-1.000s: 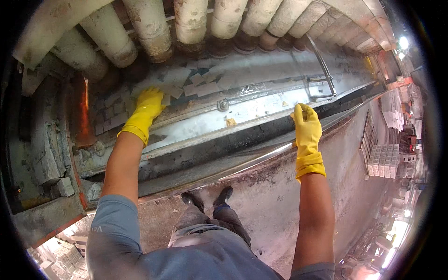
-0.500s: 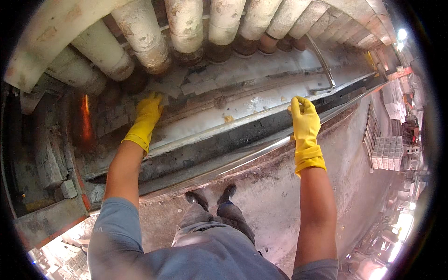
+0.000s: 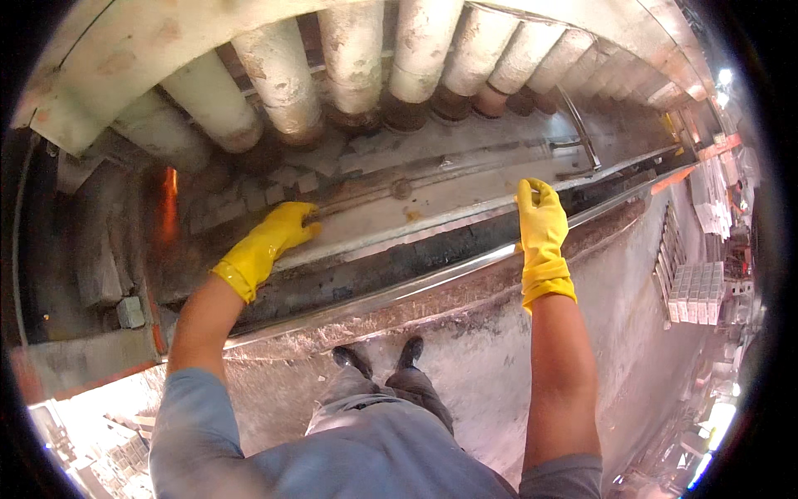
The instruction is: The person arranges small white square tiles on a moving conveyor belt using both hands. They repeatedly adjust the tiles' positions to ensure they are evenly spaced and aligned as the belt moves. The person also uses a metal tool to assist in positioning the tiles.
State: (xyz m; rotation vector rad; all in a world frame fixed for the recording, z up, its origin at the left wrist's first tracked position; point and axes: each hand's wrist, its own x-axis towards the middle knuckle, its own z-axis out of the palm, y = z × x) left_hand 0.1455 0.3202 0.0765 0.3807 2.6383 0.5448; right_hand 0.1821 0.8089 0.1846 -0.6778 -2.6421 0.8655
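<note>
Both hands wear yellow rubber gloves and reach into a long grey metal trough that runs from the lower left up toward the upper right, under a row of pale cylindrical rollers.

The left hand lies near the trough's left end, fingers pressed together and curled down onto the near end of a thin metal rod. The rod's long axis follows the trough, so it stretches away from this hand toward the right; whether the fingers actually pinch it or just press on it cannot be told.

The right hand sits at the trough's front edge further right, fingers together and bent over the bright metal lip, thumb side up. It touches the lip rather than the rod, so the left hand is the nearer of the 2 to the rod.

Inside the trough lie small grey tile-like blocks toward the left end and a round bolt head mid-length. An orange glow shows past the left end (something hot, apparently).
</note>
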